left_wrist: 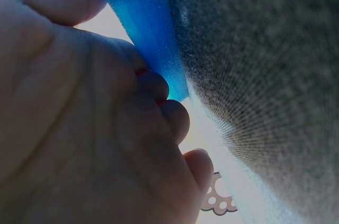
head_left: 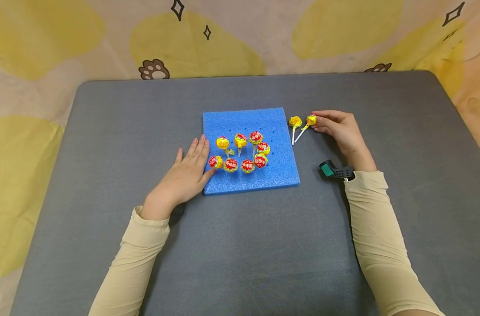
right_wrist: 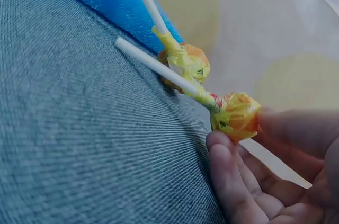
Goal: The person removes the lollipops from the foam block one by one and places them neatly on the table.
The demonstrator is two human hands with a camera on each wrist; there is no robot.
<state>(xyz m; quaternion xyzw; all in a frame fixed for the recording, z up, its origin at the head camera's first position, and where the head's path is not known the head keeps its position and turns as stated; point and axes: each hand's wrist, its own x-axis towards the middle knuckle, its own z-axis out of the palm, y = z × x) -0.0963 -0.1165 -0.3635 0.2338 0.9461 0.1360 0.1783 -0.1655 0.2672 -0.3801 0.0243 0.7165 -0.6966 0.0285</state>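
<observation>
My right hand (head_left: 340,131) pinches a lollipop (right_wrist: 235,117) by its yellow wrapped head, between thumb and fingertips. The white stick of that lollipop slants toward the blue foam board (head_left: 244,186). Just left of it, another yellow lollipop (head_left: 295,122) lies on the table beside the board's right edge. With fingers extended, my left hand (head_left: 182,177) rests against the left edge of the board, thumb at the lower left corner. Several red and yellow lollipops (head_left: 247,166) stand upright in the board, sticks down, in a rough ring.
Small dark holes dot the foam around the standing lollipops. A dark wrist strap with a green-faced device (head_left: 331,169) sits at my right wrist. The grey table (head_left: 240,254) runs back to a yellow patterned cloth (head_left: 224,44).
</observation>
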